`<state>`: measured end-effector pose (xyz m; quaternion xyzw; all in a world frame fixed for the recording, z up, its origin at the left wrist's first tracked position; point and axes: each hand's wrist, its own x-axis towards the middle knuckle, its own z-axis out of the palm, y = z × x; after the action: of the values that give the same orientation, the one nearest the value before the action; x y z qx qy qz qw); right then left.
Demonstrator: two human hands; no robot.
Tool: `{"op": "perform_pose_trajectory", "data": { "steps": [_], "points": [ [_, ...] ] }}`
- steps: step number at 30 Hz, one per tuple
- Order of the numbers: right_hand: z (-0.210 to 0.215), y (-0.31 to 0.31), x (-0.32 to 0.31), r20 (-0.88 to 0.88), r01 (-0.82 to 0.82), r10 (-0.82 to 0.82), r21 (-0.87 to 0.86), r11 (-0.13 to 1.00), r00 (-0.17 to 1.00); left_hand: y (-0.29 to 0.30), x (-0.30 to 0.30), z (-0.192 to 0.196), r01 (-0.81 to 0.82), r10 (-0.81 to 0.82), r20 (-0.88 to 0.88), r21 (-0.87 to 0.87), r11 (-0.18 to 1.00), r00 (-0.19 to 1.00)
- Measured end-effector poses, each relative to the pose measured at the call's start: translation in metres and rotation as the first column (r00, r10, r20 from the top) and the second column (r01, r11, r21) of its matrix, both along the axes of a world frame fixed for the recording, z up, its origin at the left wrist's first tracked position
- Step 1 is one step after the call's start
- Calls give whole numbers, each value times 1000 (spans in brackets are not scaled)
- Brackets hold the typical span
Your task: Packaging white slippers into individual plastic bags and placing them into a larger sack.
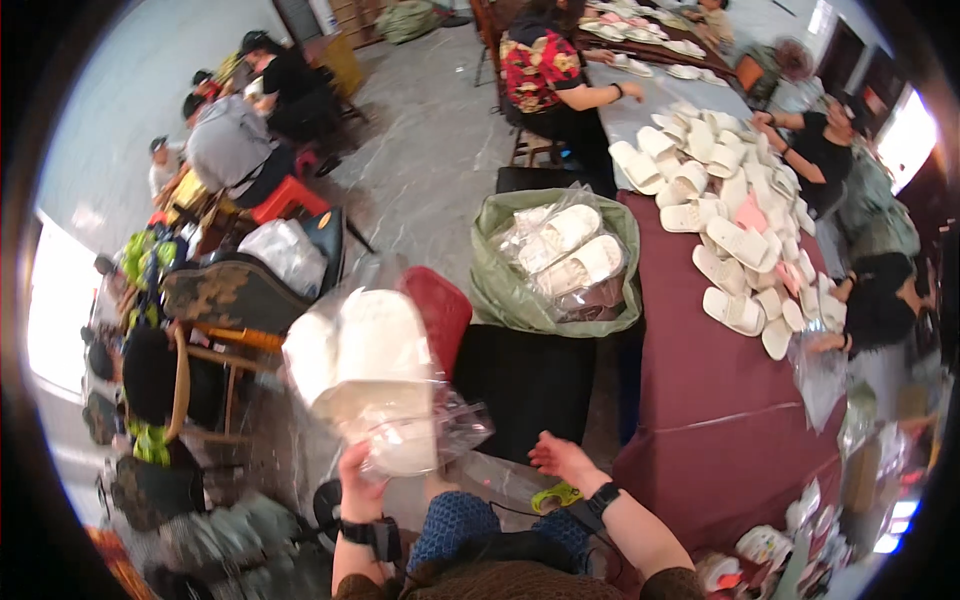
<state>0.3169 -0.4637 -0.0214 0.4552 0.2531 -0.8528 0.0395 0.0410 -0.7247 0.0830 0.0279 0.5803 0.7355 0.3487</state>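
Slippers (365, 385) in a clear plastic bag sit raised in your left hand (358, 485), its fingers pinching the bag's lower end. Your right hand (560, 460) hovers beside it, fingers spread, near the maroon tabletop (700, 390) and the green sack (520, 295).

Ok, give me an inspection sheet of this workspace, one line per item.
Surface: long table under a dark red cloth, at the person's right.
Job's things: bagged pair of white slippers in clear plastic, held up.
Clutter: heap of loose white slippers on the table; green sack of bagged pairs beside it.
Hands: left hand grips the bag's lower edge; right hand open, holding nothing.
Cables: thin dark cord running from the right wrist across the lap.
Surroundings: other people seated at the table and at the far left; grey floor.
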Motion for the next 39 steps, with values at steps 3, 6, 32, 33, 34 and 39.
{"op": "perform_pose_trajectory", "data": {
  "steps": [3, 6, 32, 33, 34, 39],
  "points": [
    [-38, -43, -58, 92, -96, 122, -246, 964, 988, 36, -51, 43, -29, 6, 130, 179, 983, 992],
    [-56, -93, -130, 134, -62, 137, -455, 888, 981, 19, -116, 30, 39, -77, 183, 205, 978, 980],
    [-136, -233, 22, 235, 775, -739, -223, 592, 632, 129, -154, 28, 621, -550, 401, -62, 781, 732],
    [-128, -228, 30, 280, 797, -746, -201, 570, 604, 141, -160, 23, 627, -556, 397, -66, 776, 730],
    [-120, -222, 38, 249, 808, -770, -237, 540, 588, 158, -170, 7, 673, -612, 406, -8, 740, 678],
    [-69, -241, 58, 127, 934, -941, -220, 282, 314, 261, -190, -5, 862, -836, 212, -78, 502, 506]
  ]
}}
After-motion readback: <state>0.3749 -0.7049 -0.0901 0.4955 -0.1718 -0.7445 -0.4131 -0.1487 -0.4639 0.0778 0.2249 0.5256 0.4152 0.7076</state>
